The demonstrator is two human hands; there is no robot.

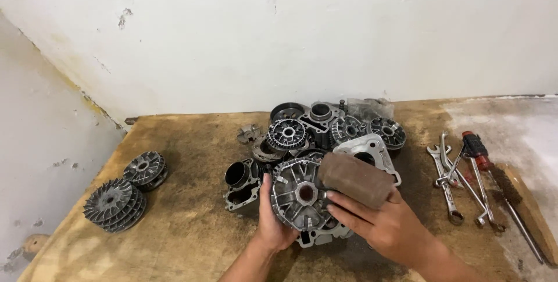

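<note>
From my feed I see my two bare hands and forearms coming up from the bottom edge. The left hand [273, 224] wears no glove, ring or watch that I can make out. The right hand [386, 224] is likewise uncovered, wrist bare. No sleeve reaches into view on either arm; fingernails look short, though the picture is soft.

The left hand [273, 224] holds a finned metal disc [299, 197]; the right hand [386, 224] presses a brown block [354, 178] on it.
</note>
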